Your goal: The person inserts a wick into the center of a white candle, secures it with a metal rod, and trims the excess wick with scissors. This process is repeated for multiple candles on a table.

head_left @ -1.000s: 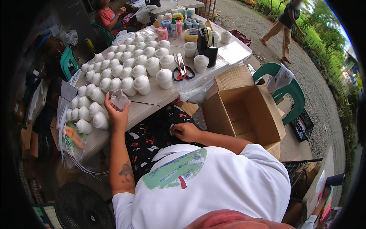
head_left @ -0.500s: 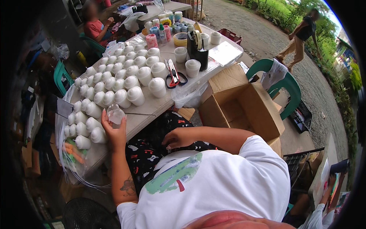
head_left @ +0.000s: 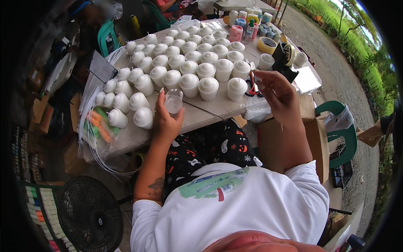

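My left hand (head_left: 168,119) is wrapped round a small clear, cup-shaped piece (head_left: 173,102), held up by the near edge of the table. My right hand (head_left: 279,94) is raised above the table's right part with thumb and fingers bent together. Whatever it pinches, if anything, is too small to make out. Just behind its fingertips lie red-handled scissors and a cutter (head_left: 252,86), partly covered by the hand. Rows of white, cup-shaped candles (head_left: 208,88) with pointed tops fill the table to the left of that hand.
A black tape dispenser (head_left: 285,63) stands behind my right hand. Coloured jars (head_left: 236,33) are at the far end. White wires (head_left: 86,113) hang over the left edge, near orange and green sticks (head_left: 98,124). A cardboard box (head_left: 294,138), green chair (head_left: 342,130) and black fan (head_left: 90,214) surround me.
My right hand has risen from my lap to above the table beside the scissors. My left hand still holds the clear piece. The view has turned toward the left.
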Demonstrator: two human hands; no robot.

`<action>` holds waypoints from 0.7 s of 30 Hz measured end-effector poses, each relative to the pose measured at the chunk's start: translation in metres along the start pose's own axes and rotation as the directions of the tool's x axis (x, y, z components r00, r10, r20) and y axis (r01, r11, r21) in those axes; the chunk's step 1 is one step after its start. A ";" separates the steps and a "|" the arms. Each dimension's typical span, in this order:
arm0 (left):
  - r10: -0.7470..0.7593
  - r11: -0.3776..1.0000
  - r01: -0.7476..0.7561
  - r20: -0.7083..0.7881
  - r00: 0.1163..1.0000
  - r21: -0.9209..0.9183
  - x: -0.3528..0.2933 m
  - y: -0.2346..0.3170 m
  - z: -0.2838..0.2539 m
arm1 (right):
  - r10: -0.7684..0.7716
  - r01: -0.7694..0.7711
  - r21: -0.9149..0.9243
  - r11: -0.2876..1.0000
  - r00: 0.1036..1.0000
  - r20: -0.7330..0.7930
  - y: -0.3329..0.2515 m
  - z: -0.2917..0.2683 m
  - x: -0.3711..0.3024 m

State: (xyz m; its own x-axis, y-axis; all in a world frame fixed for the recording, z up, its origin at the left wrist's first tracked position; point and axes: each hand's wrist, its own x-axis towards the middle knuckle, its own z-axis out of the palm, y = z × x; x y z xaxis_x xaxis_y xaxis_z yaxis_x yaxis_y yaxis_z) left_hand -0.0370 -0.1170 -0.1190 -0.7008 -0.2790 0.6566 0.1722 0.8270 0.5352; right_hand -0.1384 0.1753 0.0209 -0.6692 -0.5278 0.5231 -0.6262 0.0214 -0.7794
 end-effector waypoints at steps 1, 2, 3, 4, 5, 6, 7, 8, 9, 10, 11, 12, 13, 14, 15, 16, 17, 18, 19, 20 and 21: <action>-0.050 0.995 0.051 0.013 0.999 -0.089 -0.003 -0.004 0.002 | 0.048 -0.088 0.289 0.953 0.989 0.143 -0.021 -0.005 -0.002; -0.062 0.993 0.063 0.016 0.998 -0.104 -0.003 -0.004 0.003 | -0.293 0.052 0.477 0.877 0.845 0.446 -0.030 -0.013 0.011; -0.068 0.990 0.071 0.028 0.997 -0.121 0.000 -0.002 0.004 | -0.609 0.092 0.675 0.732 0.531 0.589 -0.032 -0.018 0.020; -0.074 0.987 0.079 0.039 0.996 -0.138 0.002 0.000 0.005 | -0.555 0.023 0.610 0.792 0.442 0.704 -0.031 -0.013 0.019; -0.083 0.984 0.089 0.044 0.996 -0.158 0.004 0.002 0.006 | -0.492 -0.029 0.532 0.846 0.339 0.802 -0.031 -0.003 0.021; -0.092 0.979 0.099 0.049 0.995 -0.177 0.005 0.004 0.005 | -0.418 -0.071 0.442 0.894 0.225 0.880 -0.029 0.003 0.020; -0.101 0.974 0.110 0.054 0.993 -0.196 0.005 0.006 0.005 | -0.017 -0.070 0.060 0.996 0.500 0.866 -0.026 0.005 0.012; -0.095 0.982 0.102 0.051 0.994 -0.162 0.003 0.008 -0.001 | 0.198 -0.051 -0.217 0.975 0.643 0.740 -0.014 0.011 0.006; -0.086 0.987 0.092 0.051 0.995 -0.130 0.002 0.009 -0.003 | 0.363 -0.084 -0.477 0.875 0.765 0.532 0.005 0.015 -0.002; -0.077 0.992 0.082 0.051 0.996 -0.097 0.001 0.008 -0.004 | 0.455 -0.162 -0.687 0.708 0.849 0.269 0.016 0.015 -0.007; -0.062 0.993 0.066 0.035 0.997 -0.094 -0.001 0.005 -0.003 | 0.503 -0.288 -0.649 0.704 0.848 0.169 0.016 0.012 -0.009; -0.049 0.995 0.050 0.018 0.999 -0.089 -0.002 0.001 -0.003 | 0.550 -0.407 -0.595 0.693 0.832 0.072 0.014 0.008 -0.012; -0.036 0.996 0.036 0.001 0.999 -0.081 -0.003 -0.002 -0.002 | 0.597 -0.516 -0.527 0.675 0.802 -0.019 0.014 0.006 -0.011; -0.034 0.995 0.034 0.000 0.999 -0.093 -0.003 -0.001 -0.003 | 0.442 -0.396 -0.558 0.729 0.895 -0.058 0.023 0.010 -0.012; -0.031 0.995 0.031 -0.008 0.999 -0.098 0.000 0.001 -0.002 | 0.265 -0.264 -0.590 0.763 0.960 -0.087 0.042 0.018 -0.010; -0.030 0.994 0.028 -0.016 0.999 -0.101 0.002 0.003 -0.002 | 0.076 -0.128 -0.622 0.773 0.991 -0.109 0.056 0.027 -0.010; -0.020 0.996 0.020 -0.011 1.000 -0.085 0.001 0.000 -0.005 | 0.181 -0.151 -0.725 0.672 0.983 -0.037 0.059 0.036 -0.007; 0.042 0.999 -0.042 -0.036 0.998 -0.014 0.003 0.002 -0.006 | 0.083 -0.066 -0.753 0.655 0.996 -0.016 0.072 0.045 -0.006; 0.103 0.993 -0.100 -0.055 0.993 0.062 0.004 0.005 -0.007 | 0.073 -0.085 -0.772 0.630 0.996 -0.050 0.077 0.049 -0.007; 0.155 0.980 -0.144 -0.069 0.986 0.140 0.003 0.006 -0.007 | 0.066 -0.099 -0.791 0.604 0.995 -0.074 0.078 0.054 -0.008; 0.184 0.976 -0.170 -0.096 0.978 0.137 0.001 0.005 -0.006 | 0.077 -0.110 -0.810 0.576 0.994 -0.080 0.082 0.055 -0.008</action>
State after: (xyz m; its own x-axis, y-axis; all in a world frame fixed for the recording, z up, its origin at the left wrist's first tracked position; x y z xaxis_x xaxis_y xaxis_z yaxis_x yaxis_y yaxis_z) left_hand -0.0332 -0.1157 -0.1123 -0.5873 -0.1679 0.7918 0.1925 0.9212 0.3381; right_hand -0.1620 0.1348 -0.0662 -0.7454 -0.4548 0.4875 -0.6111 0.7584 -0.2268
